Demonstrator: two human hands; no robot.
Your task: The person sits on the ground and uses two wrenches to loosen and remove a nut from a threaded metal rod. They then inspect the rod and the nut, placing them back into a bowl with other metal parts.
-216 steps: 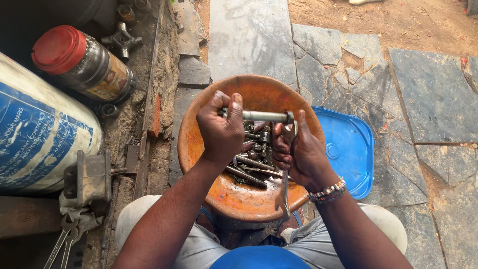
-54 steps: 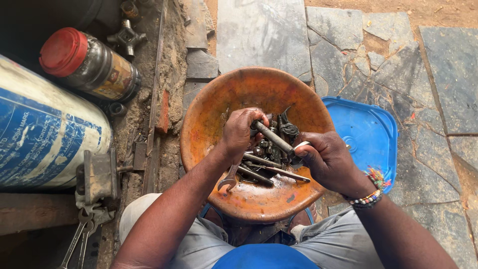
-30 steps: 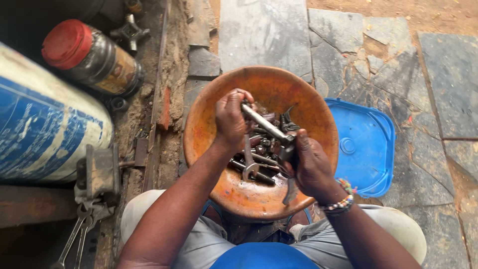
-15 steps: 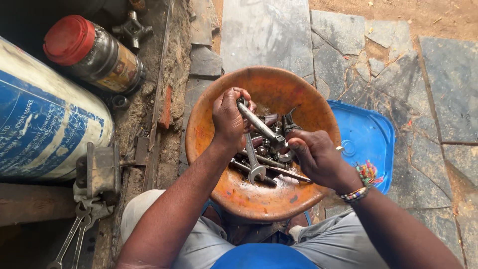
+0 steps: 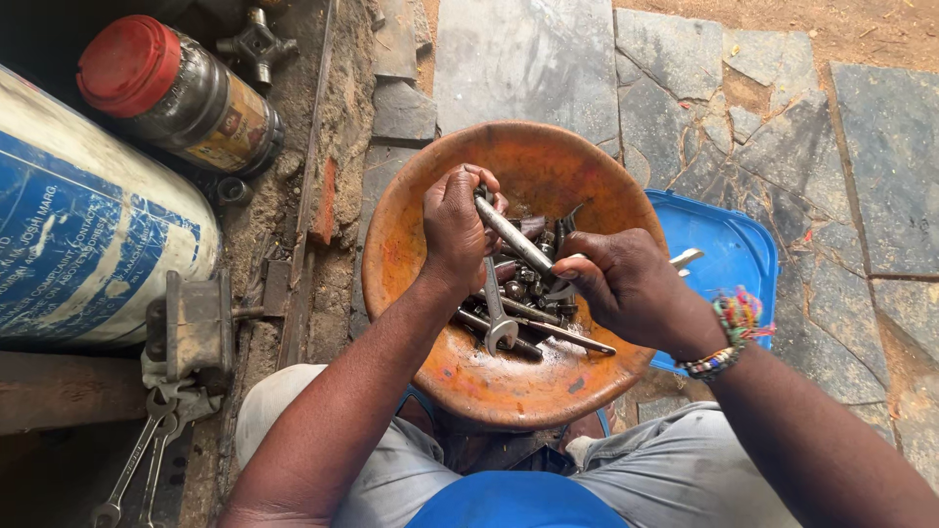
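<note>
A rusty orange metal bowl (image 5: 548,161) sits between my knees, with a heap of wrenches, bolts and sockets (image 5: 523,303) in it. My left hand (image 5: 455,225) is closed around the top end of a long steel wrench (image 5: 514,235) that slants down to the right. My right hand (image 5: 626,284) grips the lower end of that same wrench, fingers curled over the heap. A second wrench (image 5: 497,313) hangs down below my left hand, its ring end over the bowl's floor. A beaded bracelet (image 5: 734,332) is on my right wrist.
A blue plastic lid (image 5: 729,264) lies right of the bowl on stone paving. At left lie a large blue-and-white cylinder (image 5: 78,235), a dark jar with a red cap (image 5: 176,88), a metal block (image 5: 191,328) and spanners (image 5: 132,464) on dirt.
Both hands have kept sorting in the bowl. The long wrench has been lifted off the heap and is now held at both ends; my right hand shifted slightly right.
</note>
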